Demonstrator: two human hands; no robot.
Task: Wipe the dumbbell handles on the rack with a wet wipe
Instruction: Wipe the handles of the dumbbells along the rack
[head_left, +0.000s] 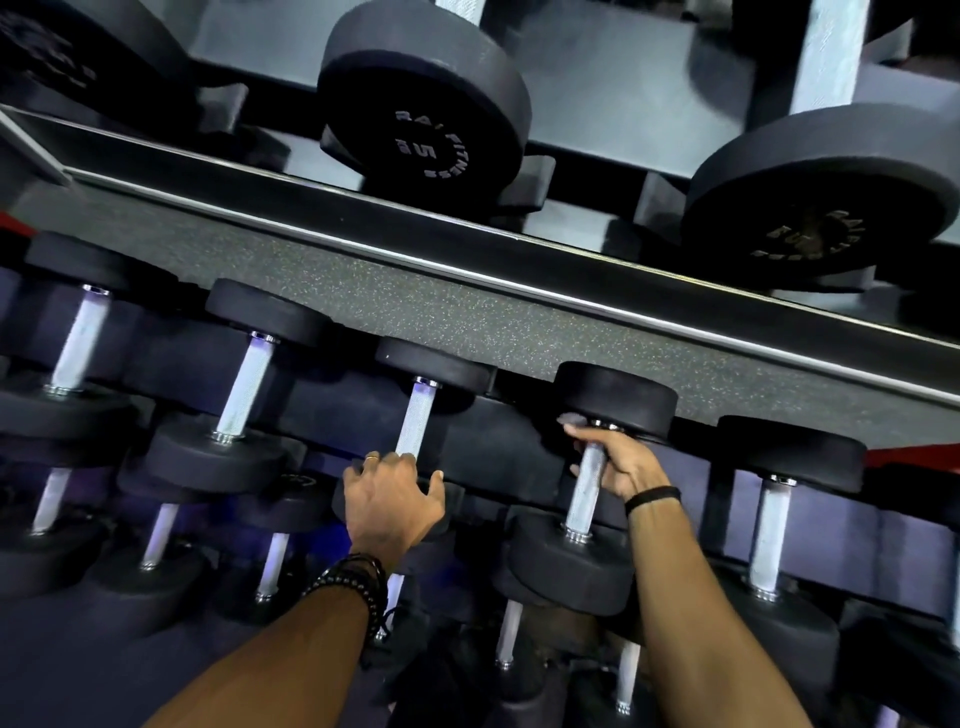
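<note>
Black dumbbells with knurled silver handles lie in rows on the rack. My right hand (618, 465) is wrapped round the upper end of one dumbbell handle (584, 499). A small grey wad that looks like the wet wipe (570, 419) sticks out past its fingertips. My left hand (392, 501) sits on the near head of the neighbouring dumbbell to the left. Its fingers curl over that head at the base of the handle (415, 423), and its thumb is spread to the right.
More dumbbells (244, 387) fill the row to the left, and one (774, 535) lies to the right. A lower tier shows beneath my arms. Above runs a speckled grey strip (467, 306) with a metal rail, then larger dumbbells (423, 119) marked 5.
</note>
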